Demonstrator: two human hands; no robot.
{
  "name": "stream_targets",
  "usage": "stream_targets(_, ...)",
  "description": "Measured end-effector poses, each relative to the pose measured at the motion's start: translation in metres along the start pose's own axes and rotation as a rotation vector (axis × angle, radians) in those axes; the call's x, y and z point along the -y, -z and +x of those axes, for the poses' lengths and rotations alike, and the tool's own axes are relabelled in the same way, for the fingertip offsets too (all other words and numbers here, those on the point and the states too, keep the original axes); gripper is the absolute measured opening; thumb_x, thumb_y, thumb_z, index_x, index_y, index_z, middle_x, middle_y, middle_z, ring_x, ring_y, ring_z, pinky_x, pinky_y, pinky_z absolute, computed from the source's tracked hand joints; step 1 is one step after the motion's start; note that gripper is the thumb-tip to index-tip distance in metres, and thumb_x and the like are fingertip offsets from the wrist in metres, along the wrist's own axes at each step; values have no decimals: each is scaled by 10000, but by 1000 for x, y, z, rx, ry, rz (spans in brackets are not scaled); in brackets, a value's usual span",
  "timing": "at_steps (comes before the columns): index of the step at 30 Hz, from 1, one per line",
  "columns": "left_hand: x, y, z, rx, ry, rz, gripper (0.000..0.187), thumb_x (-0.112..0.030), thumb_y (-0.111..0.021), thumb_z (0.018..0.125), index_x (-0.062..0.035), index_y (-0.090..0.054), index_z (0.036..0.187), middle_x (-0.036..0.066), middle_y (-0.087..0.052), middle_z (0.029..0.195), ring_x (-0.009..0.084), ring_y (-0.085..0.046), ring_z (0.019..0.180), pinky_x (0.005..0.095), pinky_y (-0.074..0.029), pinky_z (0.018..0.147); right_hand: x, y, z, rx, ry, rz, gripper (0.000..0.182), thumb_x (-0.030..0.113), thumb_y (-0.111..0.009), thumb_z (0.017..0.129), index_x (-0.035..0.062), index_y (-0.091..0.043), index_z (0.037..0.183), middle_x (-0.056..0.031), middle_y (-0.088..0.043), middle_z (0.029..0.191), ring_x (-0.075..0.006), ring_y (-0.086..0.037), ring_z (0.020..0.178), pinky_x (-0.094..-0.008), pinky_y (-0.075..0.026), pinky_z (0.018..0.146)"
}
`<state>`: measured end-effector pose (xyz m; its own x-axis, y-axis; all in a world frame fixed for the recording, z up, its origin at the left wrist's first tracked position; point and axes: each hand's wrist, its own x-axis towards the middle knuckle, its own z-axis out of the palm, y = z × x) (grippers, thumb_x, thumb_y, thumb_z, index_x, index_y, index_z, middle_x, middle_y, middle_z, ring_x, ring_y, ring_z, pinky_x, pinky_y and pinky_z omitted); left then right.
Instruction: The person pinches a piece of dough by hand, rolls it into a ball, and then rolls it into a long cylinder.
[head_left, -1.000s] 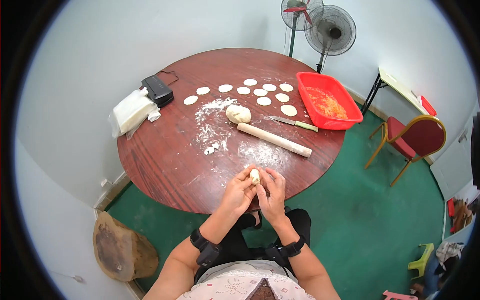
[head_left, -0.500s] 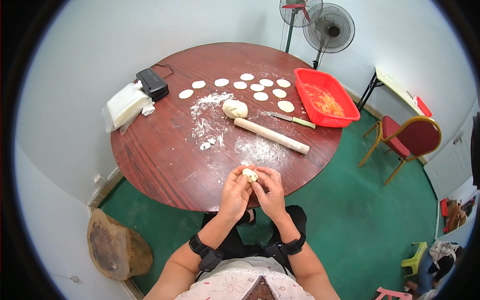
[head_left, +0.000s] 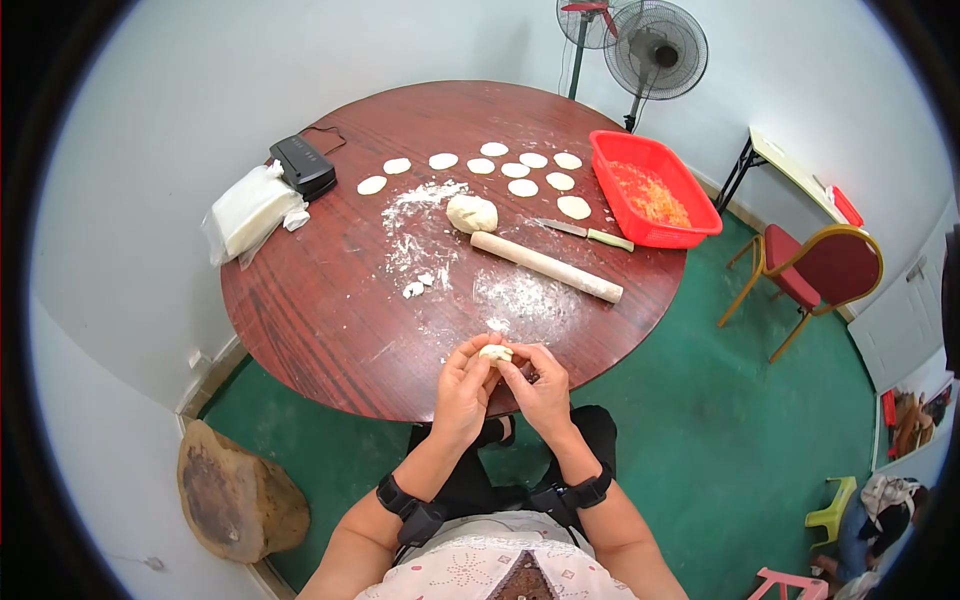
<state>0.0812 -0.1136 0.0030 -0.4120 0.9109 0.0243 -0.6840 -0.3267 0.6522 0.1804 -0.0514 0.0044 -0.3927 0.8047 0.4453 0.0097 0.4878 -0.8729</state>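
A small piece of dough (head_left: 496, 353) is pinched between the fingertips of my left hand (head_left: 464, 390) and my right hand (head_left: 541, 391), just over the table's near edge. Both hands are closed on it, partly hiding it. Beyond them a wooden rolling pin (head_left: 547, 267) lies slantwise on the floured table (head_left: 300, 340). A larger lump of dough (head_left: 472, 213) rests by the pin's left end. To its right is a knife (head_left: 590, 234) with a pale green handle. Several flat round dough wrappers (head_left: 522, 187) are spread across the far side.
A red plastic basket (head_left: 705, 232) with shredded orange filling stands at the table's right edge. On the left are a black appliance (head_left: 303, 168) and a white plastic-wrapped pack (head_left: 245, 215). A red chair (head_left: 830, 270), fans (head_left: 655, 50) and a wooden stump (head_left: 235, 495) surround the table. Someone sits at lower right.
The dough piece has turned and shifted slightly left between my fingers, and less of it shows. Both hands stay at the near edge. Things on the table have kept their places.
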Motion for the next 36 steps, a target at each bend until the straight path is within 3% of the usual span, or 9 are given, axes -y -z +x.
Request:
stream_targets(3, 2, 5, 0, -35, 3, 121, 301, -18, -495, 884, 24, -460, 1180, 132, -534, 1165, 186, -548, 1036, 292, -462, 885, 2, 5, 0, 73, -61, 44, 200, 48, -624, 803, -3, -615, 997, -18, -611, 895, -62, -537, 714, -201, -437, 618)
stream_targets(9, 1, 10, -5, 35, -106, 406, 336, 5, -570, 837, 41, -512, 1165, 100, -596, 1062, 149, -579, 961, 255, -471, 845, -13, 5, -4, 139, -245, 401, 235, 10, -578, 833, -25, -580, 1065, -61, -620, 950, -102, -584, 856, -221, -480, 747)
stream_targets(19, -28, -1, -11, 183, -319, 1042, 275, 12, -631, 757, 17, -617, 1032, 100, -646, 958, 130, -619, 831, 256, -509, 730, -9, 20, -3, 255, -191, 365, 257, 32, -593, 824, -13, -592, 1077, -45, -600, 935, -97, -565, 846, -222, -458, 745)
stream_targets(25, -25, 1, -8, 202, -322, 1074, 255, 10, -630, 761, 18, -624, 1016, 91, -645, 949, 127, -619, 816, 244, -511, 713, -19, 21, -4, 266, -131, 303, 272, 30, -591, 824, -12, -585, 1093, -32, -583, 893, -82, -542, 765, -207, -450, 690)
stream_targets(30, -9, 13, -6, 109, -120, 763, 271, 8, -608, 797, 44, -569, 1063, 101, -627, 970, 141, -611, 855, 245, -508, 742, -18, 19, -8, 172, -194, 395, 342, 31, -607, 812, 3, -548, 1148, -45, -587, 908, -72, -549, 766, -204, -454, 675)
stream_targets(36, -10, 16, -2, 106, -7, 581, 282, 22, -594, 805, 53, -536, 1079, 102, -614, 988, 138, -604, 874, 232, -494, 748, -26, 18, -6, 179, -180, 402, 266, 51, -599, 831, -8, -560, 1087, -34, -598, 887, -73, -560, 774, -203, -461, 685)
